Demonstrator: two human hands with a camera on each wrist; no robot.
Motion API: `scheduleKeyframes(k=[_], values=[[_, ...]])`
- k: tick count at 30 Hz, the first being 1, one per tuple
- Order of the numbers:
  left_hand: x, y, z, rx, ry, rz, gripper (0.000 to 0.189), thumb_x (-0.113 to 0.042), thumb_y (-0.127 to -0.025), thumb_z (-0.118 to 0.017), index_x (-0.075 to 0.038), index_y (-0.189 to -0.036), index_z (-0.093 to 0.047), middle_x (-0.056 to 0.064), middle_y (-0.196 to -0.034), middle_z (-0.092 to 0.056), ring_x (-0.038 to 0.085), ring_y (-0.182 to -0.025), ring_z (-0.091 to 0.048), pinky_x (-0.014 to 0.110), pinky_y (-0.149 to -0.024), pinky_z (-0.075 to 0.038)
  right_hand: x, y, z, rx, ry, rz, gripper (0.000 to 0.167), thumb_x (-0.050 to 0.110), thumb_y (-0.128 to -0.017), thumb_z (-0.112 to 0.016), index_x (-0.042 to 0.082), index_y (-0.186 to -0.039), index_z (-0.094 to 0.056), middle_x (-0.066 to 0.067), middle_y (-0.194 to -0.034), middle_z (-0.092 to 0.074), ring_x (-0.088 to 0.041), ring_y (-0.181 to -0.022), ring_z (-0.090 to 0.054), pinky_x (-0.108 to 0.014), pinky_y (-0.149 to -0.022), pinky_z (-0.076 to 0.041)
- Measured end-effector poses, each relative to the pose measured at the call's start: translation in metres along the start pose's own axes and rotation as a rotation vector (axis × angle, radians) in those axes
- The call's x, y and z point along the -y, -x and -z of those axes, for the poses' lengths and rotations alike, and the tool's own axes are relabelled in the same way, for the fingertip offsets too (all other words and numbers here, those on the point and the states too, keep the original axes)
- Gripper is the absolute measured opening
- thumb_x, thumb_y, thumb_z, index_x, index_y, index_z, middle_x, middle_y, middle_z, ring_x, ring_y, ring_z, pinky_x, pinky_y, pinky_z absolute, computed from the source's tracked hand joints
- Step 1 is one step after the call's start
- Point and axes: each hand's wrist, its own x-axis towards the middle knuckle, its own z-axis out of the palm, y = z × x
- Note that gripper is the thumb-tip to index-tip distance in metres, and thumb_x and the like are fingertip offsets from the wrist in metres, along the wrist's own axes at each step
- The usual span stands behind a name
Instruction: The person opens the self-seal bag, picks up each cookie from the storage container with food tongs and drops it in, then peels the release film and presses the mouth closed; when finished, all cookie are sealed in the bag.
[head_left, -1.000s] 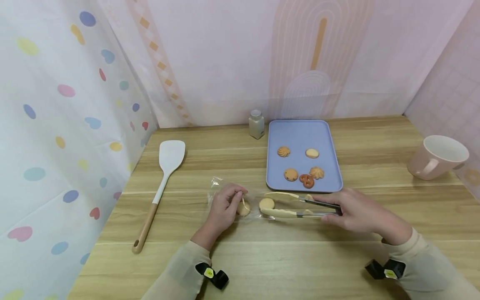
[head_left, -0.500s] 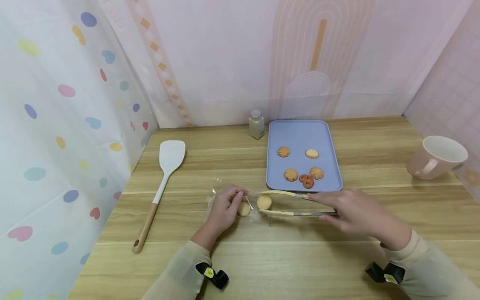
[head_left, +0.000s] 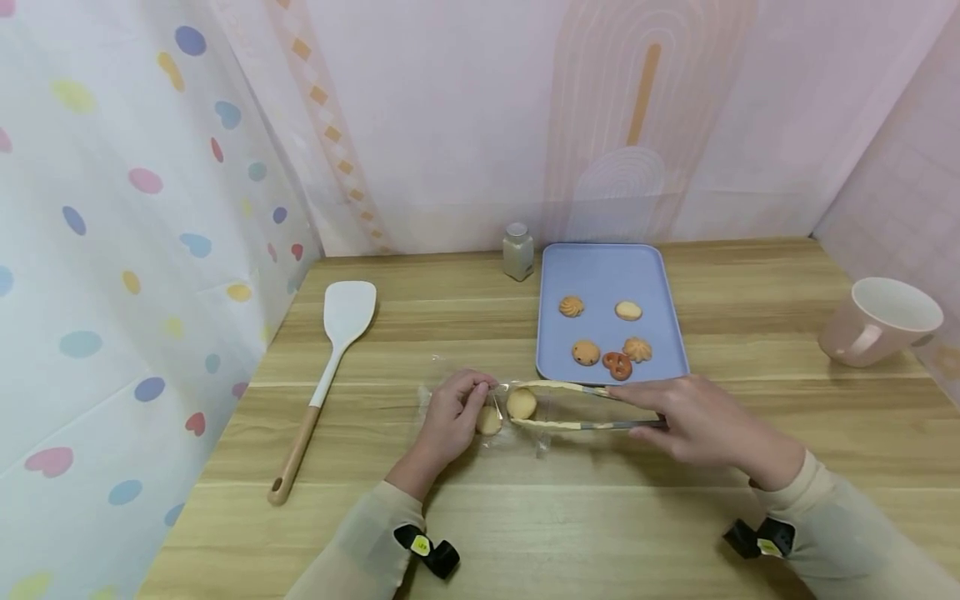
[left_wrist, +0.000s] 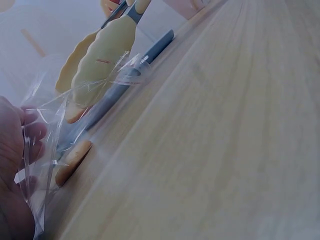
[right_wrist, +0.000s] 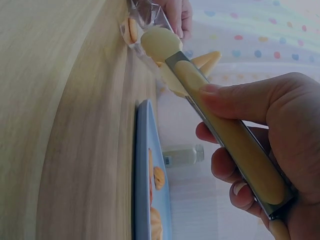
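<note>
My left hand (head_left: 450, 417) pinches the upper edge of a clear plastic bag (left_wrist: 40, 120) near the middle of the table. A round pale cookie (head_left: 489, 421) lies inside the bag, beside the fingertips. My right hand (head_left: 701, 421) grips a pair of tongs (right_wrist: 220, 120) with cream scalloped heads and metal arms. Between the tongs' heads is another round cookie (head_left: 522, 404), right at the bag's mouth and close to the first one. In the left wrist view, the bag's film overlaps the tongs' tips, and the tongs' cookie shows under them.
Behind the right hand lies a blue tray (head_left: 600, 271) with several cookies and a pretzel (head_left: 617, 365). A small glass jar (head_left: 518, 252) stands left of it. A white spatula (head_left: 322, 383) lies at left, a pink mug (head_left: 873, 329) stands at far right.
The right hand has moved the tongs and their cookie leftward, up to the cookie in the bag. The left hand stays in place, holding the bag. The head view has shifted slightly.
</note>
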Motion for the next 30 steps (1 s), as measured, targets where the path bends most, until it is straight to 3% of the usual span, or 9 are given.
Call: scheduleKeyframes(k=[2,7,13,18,22,25,30], values=[[0.004,0.000,-0.001,-0.015,0.021,0.016,0.015,0.006,-0.096,-0.050,0.008,-0.095,-0.065,0.019,-0.090,-0.065,0.029,-0.082,-0.060,0.032,-0.076,-0.049,-0.001,0.003,0.001,-0.019,-0.003,0.007,0.050,0.017,-0.078,-0.079,0.009,-0.125,-0.064,-0.005,-0.113,-0.069,0.003,-0.068,-0.057,-0.029,-0.064,-0.053],[0.034,0.001,-0.007,-0.049,0.075,0.063,0.018,-0.004,-0.099,-0.049,0.000,-0.097,-0.067,0.011,-0.096,-0.068,0.020,-0.090,-0.061,0.032,-0.082,-0.049,-0.002,0.010,0.003,-0.049,-0.028,0.022,0.051,0.014,-0.077,-0.080,0.008,-0.124,-0.064,-0.007,-0.112,-0.069,0.009,-0.059,-0.046,-0.023,-0.057,-0.047],[0.036,0.002,-0.007,-0.025,0.100,0.085,0.019,-0.010,-0.100,-0.049,-0.005,-0.096,-0.067,0.005,-0.095,-0.068,0.018,-0.087,-0.060,0.031,-0.079,-0.049,-0.002,0.010,-0.003,-0.081,-0.058,0.056,0.054,0.013,-0.075,-0.082,0.008,-0.125,-0.064,-0.006,-0.113,-0.069,0.005,-0.065,-0.051,-0.020,-0.058,-0.048],[0.037,0.004,-0.009,-0.010,0.081,0.069,0.017,-0.005,-0.099,-0.051,-0.005,-0.096,-0.067,0.004,-0.095,-0.067,0.017,-0.087,-0.059,0.030,-0.079,-0.049,-0.002,0.004,-0.007,-0.019,-0.132,0.014,0.052,0.015,-0.079,-0.079,0.010,-0.128,-0.062,-0.004,-0.114,-0.068,0.008,-0.056,-0.045,-0.016,-0.053,-0.043],[0.029,0.003,-0.008,-0.006,0.049,0.023,0.016,0.003,-0.096,-0.051,0.001,-0.095,-0.067,0.012,-0.094,-0.067,0.023,-0.086,-0.059,0.032,-0.078,-0.048,-0.004,0.000,-0.008,0.050,-0.171,-0.042,0.051,0.016,-0.082,-0.076,0.011,-0.131,-0.060,-0.003,-0.109,-0.069,0.008,-0.049,-0.037,-0.017,-0.047,-0.038],[0.013,0.001,-0.004,0.001,0.025,-0.012,0.015,0.007,-0.095,-0.051,0.005,-0.094,-0.066,0.017,-0.092,-0.066,0.027,-0.082,-0.058,0.032,-0.075,-0.048,-0.006,-0.001,-0.009,0.076,-0.188,-0.073,0.050,0.017,-0.083,-0.076,0.011,-0.130,-0.061,-0.002,-0.105,-0.069,0.008,-0.047,-0.034,-0.018,-0.044,-0.035],[-0.006,0.000,0.002,0.008,-0.014,-0.012,0.014,0.009,-0.094,-0.051,0.008,-0.094,-0.065,0.019,-0.092,-0.065,0.028,-0.082,-0.059,0.031,-0.075,-0.048,-0.007,0.002,-0.007,0.084,-0.206,-0.107,0.049,0.017,-0.083,-0.076,0.010,-0.129,-0.062,0.000,-0.101,-0.069,0.008,-0.045,-0.032,-0.018,-0.043,-0.035]])
